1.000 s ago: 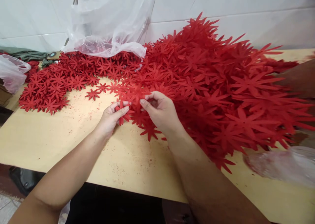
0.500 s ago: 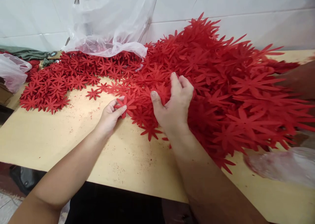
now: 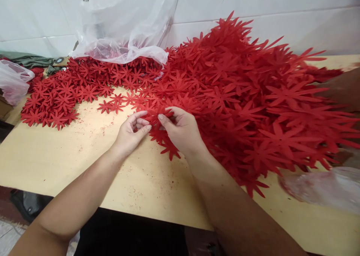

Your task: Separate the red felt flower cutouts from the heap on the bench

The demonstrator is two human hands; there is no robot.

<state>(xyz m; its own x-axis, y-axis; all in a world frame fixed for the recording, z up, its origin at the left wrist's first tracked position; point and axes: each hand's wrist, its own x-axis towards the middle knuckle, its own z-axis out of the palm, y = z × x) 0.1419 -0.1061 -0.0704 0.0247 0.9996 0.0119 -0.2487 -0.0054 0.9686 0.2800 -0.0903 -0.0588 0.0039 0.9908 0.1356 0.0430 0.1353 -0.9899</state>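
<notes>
Mid-frame, the right hand (image 3: 184,131) pinches a red flower cutout (image 3: 155,117); beside it the left hand (image 3: 129,133) curls, grip parted.

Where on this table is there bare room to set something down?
Widest free patch: the tabletop left of the left forearm, below the smaller red cutout pile, some specks aside. Another lies between that forearm and the right forearm, to the near edge. It is crowded around the left hand and right hand, and rightward, under the large red heap.
</notes>
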